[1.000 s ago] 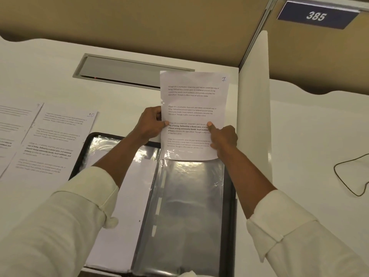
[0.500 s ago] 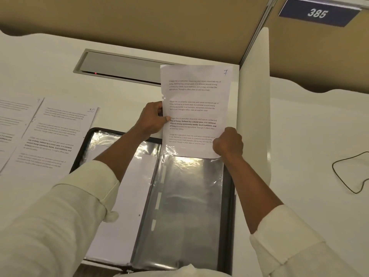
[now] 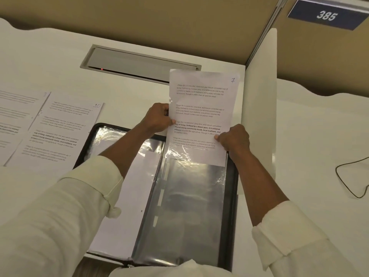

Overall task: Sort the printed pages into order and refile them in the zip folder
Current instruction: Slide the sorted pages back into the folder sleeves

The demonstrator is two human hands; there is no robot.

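Note:
A printed page numbered 7 (image 3: 201, 104) stands partly inside the top of a clear plastic sleeve (image 3: 191, 206) on the right side of the open black zip folder (image 3: 231, 196). My left hand (image 3: 158, 118) pinches the page's left edge. My right hand (image 3: 233, 139) pinches its lower right edge by the sleeve's mouth. The page's bottom strip lies under the glossy plastic. The folder's left side holds a sleeve with a white sheet (image 3: 127, 206). A page numbered 10 (image 3: 58, 130) lies on the desk to the left, overlapping another printed page (image 3: 14, 118).
A white divider panel (image 3: 259, 108) stands right beside the folder. A grey cable hatch (image 3: 137, 63) is set into the white desk (image 3: 50, 56) behind the page. A thin black cable (image 3: 351, 176) loops at the far right. A blue sign reads 385 (image 3: 326, 16).
The page has slid lower into the sleeve. My right hand moved from the page's face to its lower right edge; my left hand kept its hold on the left edge.

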